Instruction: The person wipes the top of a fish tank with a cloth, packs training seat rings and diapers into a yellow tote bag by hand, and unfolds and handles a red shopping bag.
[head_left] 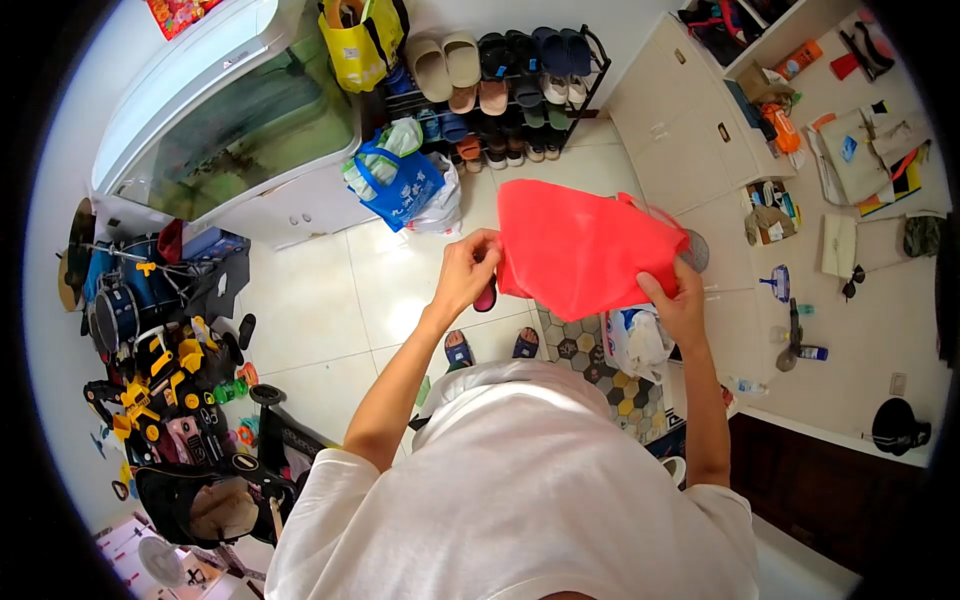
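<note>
A bright red bag (585, 245), seemingly of thin cloth with a strap at its right end, is stretched out in front of me above the tiled floor. My left hand (470, 268) pinches its left edge, fingers curled together. At the bag's lower right corner, my right hand (682, 305) grips the fabric with the thumb on top and the other fingers partly hidden behind. The bag looks rather flat, and its inside is not visible. Beneath it lie part of a patterned hexagon mat (580, 350) and a white plastic bag (640, 345).
Ahead, a shoe rack (590, 85) holds several pairs, with a blue bag (400, 190) beside it. A fish tank (250, 130) stands at the left, above toys (160, 380) and a stroller (200, 505). White cabinets (660, 110) and a cluttered white surface (800, 270) line the right.
</note>
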